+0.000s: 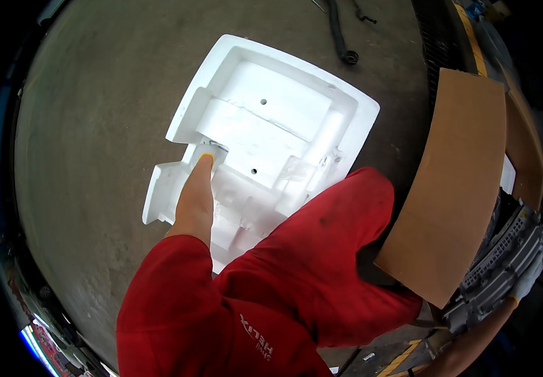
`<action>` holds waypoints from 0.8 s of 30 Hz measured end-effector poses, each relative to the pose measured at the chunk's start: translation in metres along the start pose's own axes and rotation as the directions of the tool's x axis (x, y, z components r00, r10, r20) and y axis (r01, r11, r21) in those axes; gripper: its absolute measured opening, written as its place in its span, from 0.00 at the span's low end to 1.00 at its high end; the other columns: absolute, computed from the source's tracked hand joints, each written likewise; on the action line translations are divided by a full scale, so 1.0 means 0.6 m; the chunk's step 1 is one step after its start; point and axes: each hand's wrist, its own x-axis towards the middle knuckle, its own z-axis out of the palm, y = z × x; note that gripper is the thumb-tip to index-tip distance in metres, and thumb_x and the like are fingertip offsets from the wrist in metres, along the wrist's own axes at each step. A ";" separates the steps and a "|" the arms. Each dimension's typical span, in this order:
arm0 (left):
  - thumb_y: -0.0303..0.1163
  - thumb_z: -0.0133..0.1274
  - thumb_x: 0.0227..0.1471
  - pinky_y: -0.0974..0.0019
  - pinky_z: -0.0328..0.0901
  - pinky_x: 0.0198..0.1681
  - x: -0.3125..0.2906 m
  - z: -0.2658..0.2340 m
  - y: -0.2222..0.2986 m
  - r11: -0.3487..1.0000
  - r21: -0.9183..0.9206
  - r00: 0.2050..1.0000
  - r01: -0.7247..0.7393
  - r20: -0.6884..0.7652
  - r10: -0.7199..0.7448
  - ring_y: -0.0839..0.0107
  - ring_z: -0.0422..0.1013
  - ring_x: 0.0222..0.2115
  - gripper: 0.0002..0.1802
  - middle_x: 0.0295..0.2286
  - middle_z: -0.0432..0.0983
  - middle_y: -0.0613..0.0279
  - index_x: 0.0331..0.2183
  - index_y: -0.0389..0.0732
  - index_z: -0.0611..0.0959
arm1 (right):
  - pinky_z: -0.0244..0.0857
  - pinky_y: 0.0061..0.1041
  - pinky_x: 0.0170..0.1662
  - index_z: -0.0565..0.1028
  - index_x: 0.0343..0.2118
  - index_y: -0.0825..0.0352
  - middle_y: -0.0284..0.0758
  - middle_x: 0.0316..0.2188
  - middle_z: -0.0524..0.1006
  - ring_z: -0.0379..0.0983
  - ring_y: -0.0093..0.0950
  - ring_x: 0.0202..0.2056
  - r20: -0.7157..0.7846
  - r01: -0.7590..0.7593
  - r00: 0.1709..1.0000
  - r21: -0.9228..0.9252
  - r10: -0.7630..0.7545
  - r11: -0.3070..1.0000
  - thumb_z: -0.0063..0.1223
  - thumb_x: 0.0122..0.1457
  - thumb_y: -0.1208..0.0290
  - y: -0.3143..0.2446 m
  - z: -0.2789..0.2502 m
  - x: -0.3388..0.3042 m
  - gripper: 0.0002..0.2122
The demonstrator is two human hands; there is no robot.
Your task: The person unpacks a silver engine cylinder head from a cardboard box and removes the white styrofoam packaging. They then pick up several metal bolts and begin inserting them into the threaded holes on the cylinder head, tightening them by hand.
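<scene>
A large white foam packing tray [271,135], with moulded hollows and two small holes, lies in front of me. My left hand [207,151], in a white glove with a yellow cuff, is at the notch in its left side. White glove and white foam blend, so the fingers cannot be made out. Far to the right, my right hand [529,279], also gloved in white, is closed on the outer edge of a grey ribbed part [498,257]. Slots and raised ribs run along this part, and it sits beside the open cardboard box [450,182].
On the floor beyond the tray lie a black hose [337,34] and a smaller dark curved piece [364,14]. A dark floor grating [432,31] and a yellow line [469,38] run at upper right. My red-clad leg [347,207] stands between tray and box.
</scene>
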 end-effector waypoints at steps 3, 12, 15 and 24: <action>0.46 0.44 0.65 0.50 0.74 0.37 -0.039 -0.017 -0.015 0.923 -0.384 0.999 -0.013 0.042 0.031 0.53 0.79 0.37 0.20 0.41 0.84 0.49 0.40 0.44 0.86 | 0.44 0.32 0.75 0.60 0.74 0.66 0.39 0.77 0.55 0.50 0.35 0.75 -0.001 -0.018 1.000 0.012 0.018 1.000 0.34 0.77 0.51 0.010 0.008 -0.003 0.30; 0.41 0.41 0.68 0.57 0.72 0.27 -0.136 -0.041 -0.076 -0.174 -0.932 0.941 0.318 0.287 0.180 0.69 0.74 0.20 0.12 0.29 0.82 0.60 0.36 0.49 0.76 | 0.42 0.34 0.77 0.61 0.74 0.65 0.39 0.76 0.55 0.47 0.35 0.77 -0.011 -0.072 0.997 0.057 0.072 0.996 0.33 0.78 0.54 -0.049 0.026 -0.010 0.28; 0.42 0.39 0.71 0.62 0.77 0.31 -0.161 -0.075 -0.025 -0.235 -0.920 0.949 0.313 0.308 0.062 0.70 0.78 0.27 0.13 0.33 0.84 0.59 0.43 0.48 0.76 | 0.41 0.34 0.77 0.63 0.73 0.66 0.39 0.76 0.58 0.47 0.35 0.77 -0.003 -0.036 0.999 0.023 0.036 0.999 0.32 0.78 0.56 -0.077 0.010 -0.022 0.27; 0.33 0.40 0.69 0.64 0.76 0.28 -0.131 -0.070 0.023 -0.203 -0.930 0.944 0.305 0.324 -0.066 0.74 0.73 0.23 0.27 0.31 0.78 0.63 0.66 0.62 0.67 | 0.43 0.32 0.76 0.58 0.75 0.66 0.39 0.76 0.55 0.50 0.36 0.76 0.015 -0.101 0.995 0.059 0.100 0.993 0.34 0.77 0.50 -0.051 0.012 -0.011 0.31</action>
